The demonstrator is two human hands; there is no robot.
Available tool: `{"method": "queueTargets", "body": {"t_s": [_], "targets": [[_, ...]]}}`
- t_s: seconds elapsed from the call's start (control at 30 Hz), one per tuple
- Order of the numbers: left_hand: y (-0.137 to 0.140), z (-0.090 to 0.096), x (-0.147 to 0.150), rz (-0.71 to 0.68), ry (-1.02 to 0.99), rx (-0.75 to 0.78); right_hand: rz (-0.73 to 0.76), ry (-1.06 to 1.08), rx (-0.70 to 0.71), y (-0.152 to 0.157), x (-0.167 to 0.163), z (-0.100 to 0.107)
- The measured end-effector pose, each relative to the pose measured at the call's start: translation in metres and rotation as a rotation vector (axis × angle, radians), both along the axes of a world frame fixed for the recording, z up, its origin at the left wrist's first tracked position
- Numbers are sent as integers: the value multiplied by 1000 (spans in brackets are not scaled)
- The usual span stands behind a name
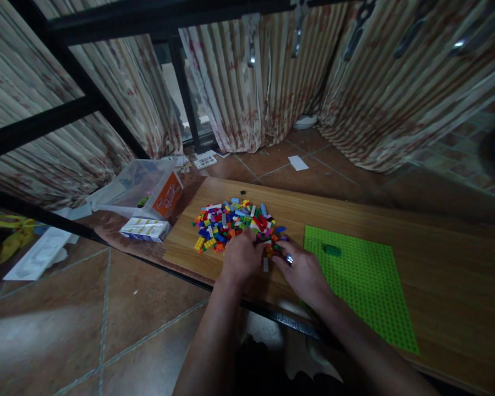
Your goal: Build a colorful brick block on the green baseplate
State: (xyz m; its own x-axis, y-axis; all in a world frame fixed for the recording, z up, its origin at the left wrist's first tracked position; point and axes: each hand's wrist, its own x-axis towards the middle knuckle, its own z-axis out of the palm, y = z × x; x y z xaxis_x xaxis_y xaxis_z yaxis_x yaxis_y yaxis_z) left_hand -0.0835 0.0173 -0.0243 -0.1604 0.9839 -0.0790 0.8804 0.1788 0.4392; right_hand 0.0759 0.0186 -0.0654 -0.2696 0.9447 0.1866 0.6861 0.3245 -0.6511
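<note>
A heap of small, many-coloured toy building bricks (231,220) lies on a wooden board. My left hand (241,256) rests at the heap's near edge, its back to me; its fingertips are hidden among the bricks. Just to the right, my right hand (301,269), with a ring on one finger, has its fingers bent in around small pieces at the heap's right edge; what they hold is too small to name. Between the hands lies a grey brick (265,264). A green studded baseplate (358,280) lies right of my right hand, with a dark green translucent piece (332,250) on it.
Left of the board, a clear plastic bin (127,187) with an orange label and a white-and-blue box (145,229) stand close by. A small black brick (243,192) lies behind the heap. Papers (298,163) are on the tiled floor near the curtains (231,93).
</note>
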Motion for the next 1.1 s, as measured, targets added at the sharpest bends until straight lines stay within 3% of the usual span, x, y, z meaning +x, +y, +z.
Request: {"method": "queueTargets", "body": {"t_s": [0.27,0.53,0.7,0.83,1.0,1.1], "targets": [[0,5,-10,-4,-299,-5,-11,55,-40,-1,7,8],[2,4,-13,-155,-555,100,-13,130,-12,-3,9,10],[1,-3,-12,-84,-694,46,-7,139,-11,-3,9,10],[3,1,-22,-36,-579,122,3,146,-20,-3,11,9],[19,12,-43,152,-250,286,-1,164,-29,-4,15,11],[34,16,-52,163,-43,350,6,179,-35,-4,18,11]]}}
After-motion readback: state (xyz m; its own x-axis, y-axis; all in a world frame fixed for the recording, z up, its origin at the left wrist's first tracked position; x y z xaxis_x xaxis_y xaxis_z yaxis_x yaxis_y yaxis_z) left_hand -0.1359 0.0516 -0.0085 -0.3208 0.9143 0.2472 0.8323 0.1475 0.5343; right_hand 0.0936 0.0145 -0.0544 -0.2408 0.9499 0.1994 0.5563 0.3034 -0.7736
